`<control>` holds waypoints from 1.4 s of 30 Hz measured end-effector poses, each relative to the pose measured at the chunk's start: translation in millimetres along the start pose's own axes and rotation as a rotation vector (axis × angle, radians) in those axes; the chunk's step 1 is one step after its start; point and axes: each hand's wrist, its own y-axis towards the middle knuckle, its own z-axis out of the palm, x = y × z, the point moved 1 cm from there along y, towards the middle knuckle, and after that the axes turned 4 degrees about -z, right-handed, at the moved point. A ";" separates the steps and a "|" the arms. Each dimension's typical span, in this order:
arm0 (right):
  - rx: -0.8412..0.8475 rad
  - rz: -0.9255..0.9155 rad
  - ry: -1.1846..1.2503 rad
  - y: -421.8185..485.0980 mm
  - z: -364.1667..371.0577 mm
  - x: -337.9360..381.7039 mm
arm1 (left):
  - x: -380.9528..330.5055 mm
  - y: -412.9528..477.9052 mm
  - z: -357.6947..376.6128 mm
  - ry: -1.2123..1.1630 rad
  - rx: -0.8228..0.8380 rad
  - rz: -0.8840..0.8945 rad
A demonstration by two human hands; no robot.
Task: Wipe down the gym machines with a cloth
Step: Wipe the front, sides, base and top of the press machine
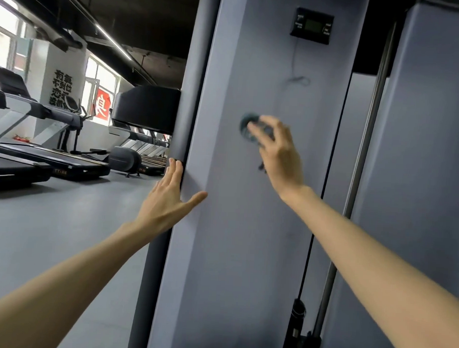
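Observation:
A tall grey-blue shroud panel of a gym machine (247,227) fills the middle of the view. My right hand (279,155) presses a small dark cloth (247,126) against the panel at about mid height; the cloth is blurred and mostly hidden under my fingers. My left hand (169,197) lies flat with fingers spread on the panel's left edge, the fingers wrapped toward the dark side and the thumb on the front face. It holds nothing.
A small black display unit (311,26) with a thin wire hangs high on the panel. A steel guide rod (366,143) and black cable (304,269) run right of it, beside another grey panel (420,182). Treadmills (40,149) stand at the left on a grey floor (62,232).

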 end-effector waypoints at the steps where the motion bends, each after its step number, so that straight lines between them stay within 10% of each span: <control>1: -0.060 0.124 0.003 9.5 -0.2 -0.6 | -0.1 -0.8 1.9 0.016 -0.005 0.006; 11: 0.134 -0.508 0.013 -59.7 13.7 14.3 | -6.4 -1.6 -0.4 0.001 -0.006 -0.029; 19: -0.161 0.098 0.106 29.2 19.6 33.3 | -15.5 1.7 -6.1 0.113 0.026 -0.090; 26: 0.138 -0.454 -0.028 -66.3 7.3 21.2 | -27.8 5.1 -1.9 0.069 0.103 -0.155; 33: -0.121 0.256 -0.060 -1.7 -34.9 -37.1 | -30.3 8.4 2.9 0.012 0.148 -0.227; 42: 0.184 -0.538 -0.062 -93.4 -14.6 3.7 | -33.2 7.4 8.8 0.011 0.151 -0.242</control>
